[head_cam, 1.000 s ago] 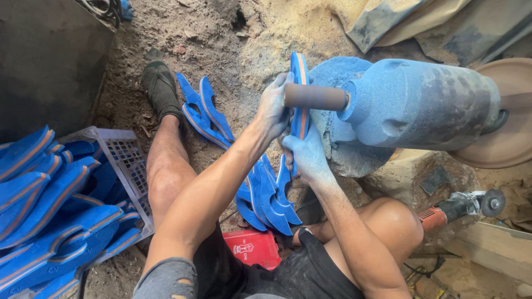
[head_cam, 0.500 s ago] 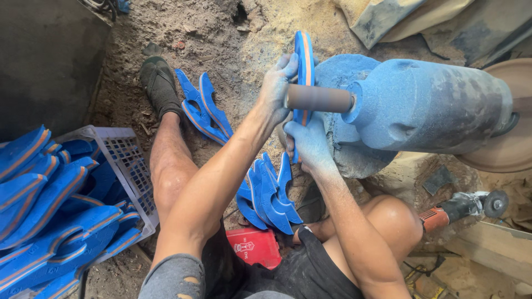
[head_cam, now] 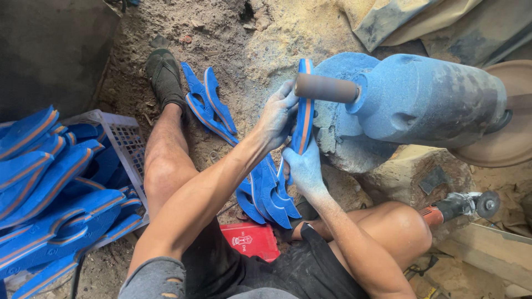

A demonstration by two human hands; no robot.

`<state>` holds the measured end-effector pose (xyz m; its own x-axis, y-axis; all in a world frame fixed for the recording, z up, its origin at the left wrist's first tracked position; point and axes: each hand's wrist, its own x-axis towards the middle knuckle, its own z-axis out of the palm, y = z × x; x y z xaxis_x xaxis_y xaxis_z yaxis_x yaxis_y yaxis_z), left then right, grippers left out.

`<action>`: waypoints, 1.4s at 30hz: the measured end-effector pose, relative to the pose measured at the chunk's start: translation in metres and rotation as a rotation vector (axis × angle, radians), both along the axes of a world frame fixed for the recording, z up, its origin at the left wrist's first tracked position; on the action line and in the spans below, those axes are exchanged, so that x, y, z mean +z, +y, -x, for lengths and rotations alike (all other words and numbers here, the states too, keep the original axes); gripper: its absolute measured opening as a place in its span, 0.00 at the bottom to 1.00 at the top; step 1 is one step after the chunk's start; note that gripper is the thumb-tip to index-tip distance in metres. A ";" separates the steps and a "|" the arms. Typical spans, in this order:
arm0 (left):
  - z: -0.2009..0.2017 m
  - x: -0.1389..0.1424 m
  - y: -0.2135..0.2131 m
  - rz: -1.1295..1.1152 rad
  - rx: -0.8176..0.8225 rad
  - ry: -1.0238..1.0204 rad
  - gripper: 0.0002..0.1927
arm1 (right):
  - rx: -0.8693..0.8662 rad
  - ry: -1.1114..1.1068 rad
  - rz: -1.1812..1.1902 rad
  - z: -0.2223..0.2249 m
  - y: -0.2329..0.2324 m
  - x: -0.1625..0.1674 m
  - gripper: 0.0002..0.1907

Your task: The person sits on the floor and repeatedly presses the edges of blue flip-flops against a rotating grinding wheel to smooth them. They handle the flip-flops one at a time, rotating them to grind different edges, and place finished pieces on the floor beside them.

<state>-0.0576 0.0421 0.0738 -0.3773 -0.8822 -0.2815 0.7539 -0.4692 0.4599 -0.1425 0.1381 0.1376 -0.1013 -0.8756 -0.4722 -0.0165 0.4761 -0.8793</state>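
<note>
Head view: left hand [head_cam: 277, 119] and right hand [head_cam: 303, 169] fingers clenched on blue-orange foam sole [head_cam: 303, 105] against dusty grinder spindle [head_cam: 327, 88]; flat red packet [head_cam: 252, 241] below it.

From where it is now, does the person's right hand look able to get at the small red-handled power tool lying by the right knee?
Probably yes: the right hand is busy holding the blue-and-orange sandal sole, but nothing lies between it and the red-handled tool.

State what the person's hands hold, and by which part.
A blue and orange sandal sole: left hand grips its upper edge, right hand its lower end.
</note>
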 end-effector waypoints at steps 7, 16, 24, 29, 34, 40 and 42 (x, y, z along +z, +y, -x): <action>-0.013 0.011 0.023 0.123 -0.064 -0.003 0.19 | 0.030 0.017 0.065 0.001 0.027 -0.009 0.13; -0.029 0.017 0.044 0.134 -0.157 -0.036 0.22 | 0.007 -0.010 0.042 -0.003 0.050 -0.029 0.08; -0.039 0.009 0.055 0.233 -0.209 -0.047 0.25 | 0.060 0.055 0.101 0.007 0.066 -0.066 0.05; -0.050 0.018 0.061 0.289 -0.317 -0.078 0.27 | 0.187 0.167 0.268 0.010 0.066 -0.079 0.05; -0.045 0.025 0.050 0.142 -0.279 -0.268 0.26 | 0.164 0.129 0.195 0.005 0.051 -0.089 0.15; -0.042 0.021 0.038 0.165 -0.242 -0.211 0.24 | 0.202 0.087 0.088 0.003 0.041 -0.094 0.09; -0.041 0.018 0.038 0.182 -0.226 -0.223 0.24 | 0.188 0.068 0.087 0.002 0.040 -0.094 0.08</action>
